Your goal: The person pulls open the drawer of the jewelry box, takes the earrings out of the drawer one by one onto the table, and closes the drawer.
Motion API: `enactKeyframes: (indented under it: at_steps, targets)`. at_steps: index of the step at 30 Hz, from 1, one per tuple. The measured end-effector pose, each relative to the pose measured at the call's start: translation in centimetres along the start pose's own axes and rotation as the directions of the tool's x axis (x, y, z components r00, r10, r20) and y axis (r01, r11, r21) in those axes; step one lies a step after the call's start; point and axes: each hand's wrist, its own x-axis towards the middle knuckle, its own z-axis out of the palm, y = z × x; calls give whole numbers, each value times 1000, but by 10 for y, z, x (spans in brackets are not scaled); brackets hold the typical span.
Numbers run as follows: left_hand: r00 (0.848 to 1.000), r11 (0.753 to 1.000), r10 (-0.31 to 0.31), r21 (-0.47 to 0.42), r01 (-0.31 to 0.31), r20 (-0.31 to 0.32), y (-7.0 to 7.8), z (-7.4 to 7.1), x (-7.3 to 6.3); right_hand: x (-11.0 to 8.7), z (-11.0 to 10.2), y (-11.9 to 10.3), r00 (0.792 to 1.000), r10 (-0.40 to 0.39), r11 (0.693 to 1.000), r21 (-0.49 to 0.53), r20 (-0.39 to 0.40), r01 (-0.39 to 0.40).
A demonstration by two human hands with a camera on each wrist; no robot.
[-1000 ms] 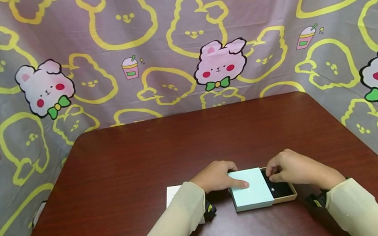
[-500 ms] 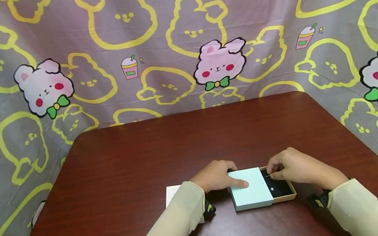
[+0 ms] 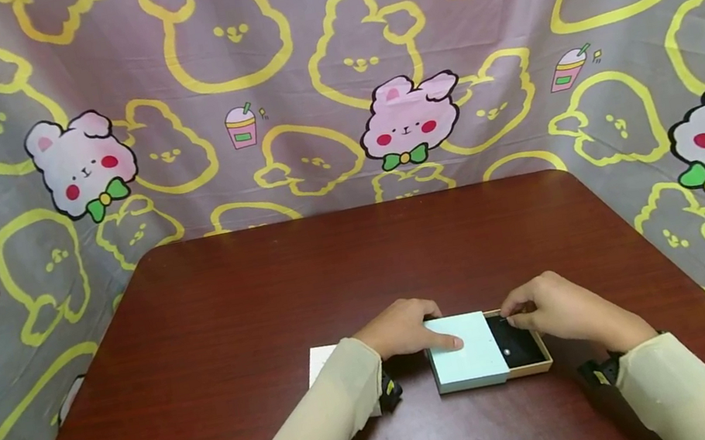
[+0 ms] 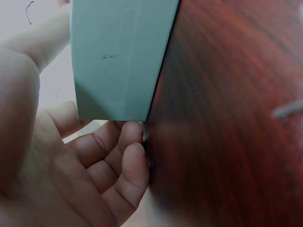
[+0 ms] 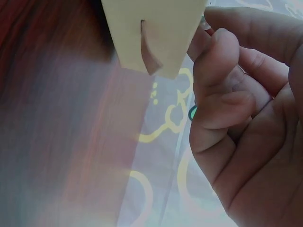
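Observation:
A flat drawer-style box has a mint-green sleeve point(image 3: 469, 366), with its tan drawer point(image 3: 540, 368) pulled partway out to the right. Across the sleeve my left hand point(image 3: 400, 328) grips, thumb on top and fingers toward the far edge. Inside the drawer lies a black insert point(image 3: 526, 353) bearing a small pale bead point(image 3: 507, 351). My right hand point(image 3: 551, 304) is over the drawer's far part, thumb and forefinger pinching a tiny shiny piece point(image 5: 204, 22); I cannot tell its kind. From the drawer's end hangs a ribbon tab point(image 5: 148, 54).
Beneath the left forearm sits a white flat item point(image 3: 320, 359), partly hidden. The brown wooden table point(image 3: 347, 268) has a patterned curtain point(image 3: 303, 103) behind it and at both sides. Each wrist wears a black camera strap.
My right hand has shifted slightly right and away from the sleeve, showing more of the black insert. The left hand and the box stay in place.

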Motion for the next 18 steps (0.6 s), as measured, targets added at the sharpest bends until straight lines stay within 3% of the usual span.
enactKeyframes:
  at_steps: [8, 18]
  targets:
    - [1000, 1000, -6, -6, 6, 5, 0, 0, -1, -4, -3, 3, 999, 28, 998, 51, -26, -27]
    - [1000, 1000, -3, -10, 3, 6, 1, -2, -2, -5, -5, 5, 993, 117, 990, 78, -25, -114]
